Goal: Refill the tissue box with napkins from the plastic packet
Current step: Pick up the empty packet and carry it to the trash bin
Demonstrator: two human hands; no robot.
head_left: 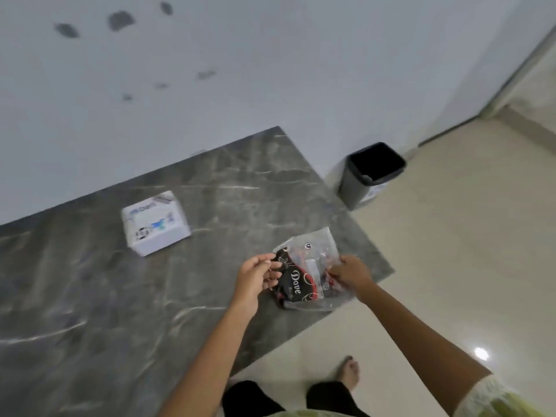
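A clear plastic packet point(310, 266) with black and red print lies near the right corner of the dark marble table point(120, 296). It looks flat and crumpled; I cannot tell what is inside. My right hand point(350, 273) grips the packet's right edge. At its left edge, my left hand point(255, 275) has its fingers curled and touching the plastic. The white tissue box point(155, 222) stands on the table to the far left of the packet, apart from both hands.
A grey waste bin point(371, 173) stands on the cream floor beyond the table's right corner, against the wall. The table's right edge runs just past the packet. My bare foot point(349, 374) is on the floor below the table edge.
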